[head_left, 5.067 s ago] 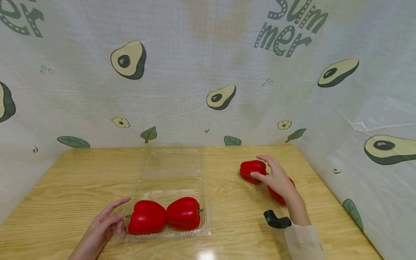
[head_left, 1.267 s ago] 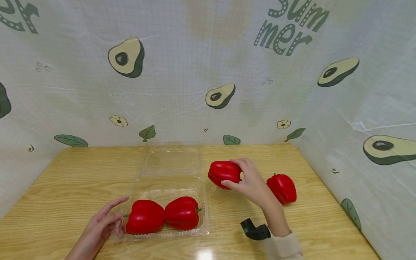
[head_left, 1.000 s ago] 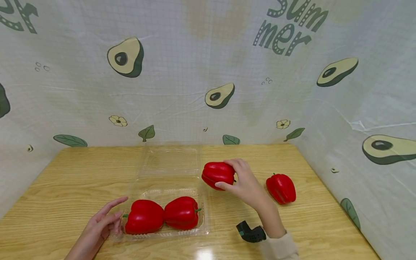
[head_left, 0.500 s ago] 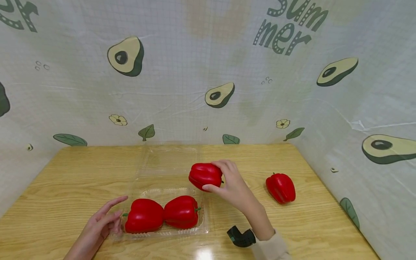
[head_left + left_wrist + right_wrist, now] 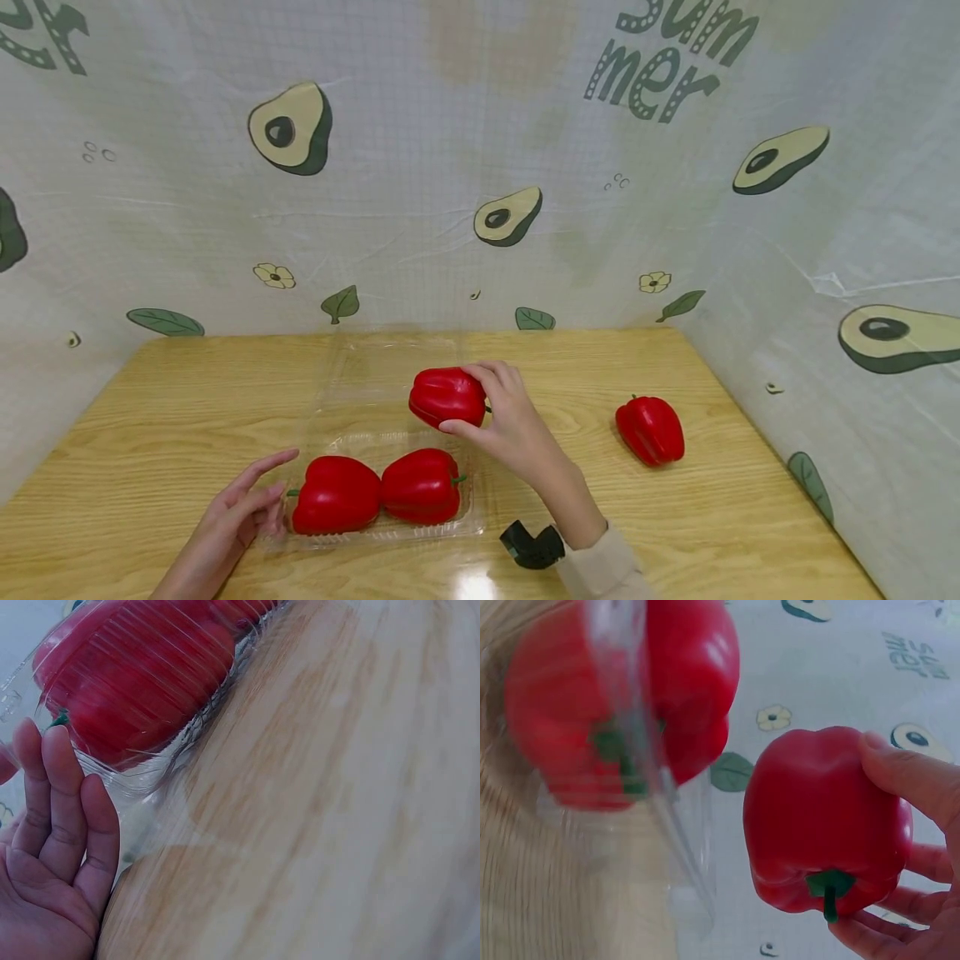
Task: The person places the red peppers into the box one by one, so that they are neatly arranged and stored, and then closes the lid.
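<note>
My right hand [image 5: 510, 421] grips a red bell pepper [image 5: 446, 397] between thumb and fingers, over the back part of a clear plastic clamshell box [image 5: 390, 537]. In the right wrist view, the held pepper [image 5: 825, 817] has its green stem pointing toward the camera's lower side. Two more red bell peppers, a left one [image 5: 337, 496] and a right one [image 5: 422, 487], lie end to end in the front of the box. My left hand [image 5: 228, 517] is at the box's left side with loosely extended fingers; in the left wrist view its fingertips [image 5: 60, 746] are right at the box wall.
Another red bell pepper [image 5: 651, 431] lies on the wooden table [image 5: 742, 508] at the right. The box's lid [image 5: 397, 367] lies folded back behind it. A printed curtain [image 5: 405, 167] rises behind the table. A black device [image 5: 532, 546] sits at my right wrist.
My right hand has taken hold of the bell pepper at the back right and carried it leftward, now over the box. The left hand has stayed in place.
</note>
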{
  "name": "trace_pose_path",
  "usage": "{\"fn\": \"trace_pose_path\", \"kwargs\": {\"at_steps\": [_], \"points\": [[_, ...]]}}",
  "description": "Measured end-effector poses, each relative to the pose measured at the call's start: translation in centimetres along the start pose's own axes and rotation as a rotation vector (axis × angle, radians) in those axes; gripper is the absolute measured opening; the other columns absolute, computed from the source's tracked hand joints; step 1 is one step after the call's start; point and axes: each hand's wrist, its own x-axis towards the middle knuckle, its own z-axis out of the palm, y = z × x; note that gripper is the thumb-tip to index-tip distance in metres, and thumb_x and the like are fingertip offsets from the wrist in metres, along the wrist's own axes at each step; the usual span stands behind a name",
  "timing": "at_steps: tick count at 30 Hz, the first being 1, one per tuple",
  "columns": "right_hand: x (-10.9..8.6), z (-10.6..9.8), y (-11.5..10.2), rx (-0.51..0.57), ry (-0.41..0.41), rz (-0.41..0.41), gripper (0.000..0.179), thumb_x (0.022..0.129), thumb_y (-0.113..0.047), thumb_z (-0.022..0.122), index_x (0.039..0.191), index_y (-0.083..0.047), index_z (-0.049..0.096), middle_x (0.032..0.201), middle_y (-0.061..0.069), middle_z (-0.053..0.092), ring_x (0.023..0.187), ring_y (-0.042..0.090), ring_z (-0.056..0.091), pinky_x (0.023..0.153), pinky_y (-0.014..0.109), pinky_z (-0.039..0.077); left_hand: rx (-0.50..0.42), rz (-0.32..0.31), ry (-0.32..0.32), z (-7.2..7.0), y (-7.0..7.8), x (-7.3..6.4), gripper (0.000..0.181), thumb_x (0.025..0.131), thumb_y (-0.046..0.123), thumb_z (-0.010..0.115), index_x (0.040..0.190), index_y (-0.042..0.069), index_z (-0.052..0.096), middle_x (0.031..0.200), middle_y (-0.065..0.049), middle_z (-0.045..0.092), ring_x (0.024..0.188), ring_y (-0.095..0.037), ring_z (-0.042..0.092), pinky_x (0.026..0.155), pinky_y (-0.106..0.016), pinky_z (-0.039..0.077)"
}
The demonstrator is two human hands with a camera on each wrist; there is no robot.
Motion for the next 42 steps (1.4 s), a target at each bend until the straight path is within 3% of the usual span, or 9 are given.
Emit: {"fn": "trace_pose_path", "kwargs": {"at_steps": [10,25,42], "points": [[0.7,1.5,-1.8,0.049,-0.05,-0.013,0.061,0.077,-0.033,0.075,0.129,-0.013,0.049,0.129,0.003,0.045,0.119,0.018,0.039,0.084,0.034,0.052,-0.011,0.009,-0.012,0.2,0.0,0.2,0.039,0.102,0.011,0.029,0.134,0.03,0.042,0.067,0.007,0.055,0.063,-0.008,0.056,0.067,-0.029,0.054],[1.2,3.8,-3.9,0.076,-0.153,0.046,0.062,0.077,-0.031,0.075,0.131,-0.018,0.046,0.132,0.0,0.042,0.119,0.017,0.04,0.083,0.031,0.052,-0.007,-0.002,-0.008,-0.2,-0.2,0.2,0.039,0.103,0.011,0.029,0.134,0.03,0.041,0.067,0.006,0.056,0.064,-0.01,0.057,0.069,-0.031,0.054],[1.3,6.7,-5.7,0.031,-0.142,0.048,0.065,0.078,-0.033,0.074,0.134,-0.02,0.044,0.134,-0.002,0.043,0.121,0.015,0.038,0.083,0.028,0.052,0.0,0.0,-0.024,-0.3,-0.1,0.1,0.039,0.103,0.012,0.029,0.137,0.028,0.038,0.067,0.005,0.057,0.065,-0.012,0.058,0.069,-0.032,0.054]]}}
